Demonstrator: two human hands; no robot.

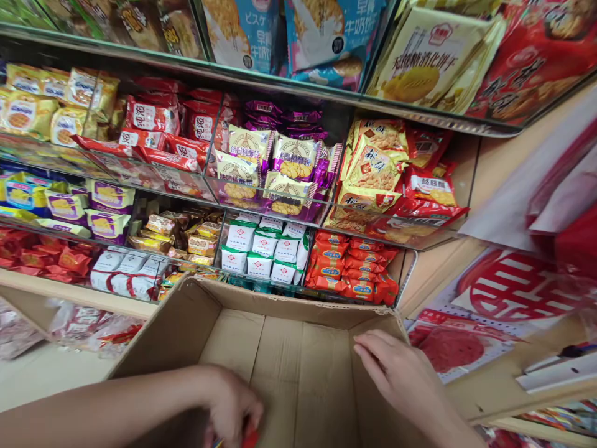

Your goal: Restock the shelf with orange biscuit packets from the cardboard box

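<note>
A cardboard box (280,348) stands before me with its top uncovered, and much of its brown floor shows. Low inside it, my left hand (233,401) has its fingers curled, slightly blurred, around a small red packet (250,437). Only a bit of that packet shows; the rest is hidden by the fingers and the frame's lower edge. Over the right wall of the box lies my right hand (389,364), its fingers bent together over the rim and gripping it.
Shelves with clear fronts rise behind the box, filled with wrapped snacks: orange-red packets (326,261), white-and-green packets (265,249), purple-and-cream biscuit packs (289,155) and yellow packs (377,165). Red-and-white decorations (517,286) hang on the right. Bagged goods (88,326) lie low on the left.
</note>
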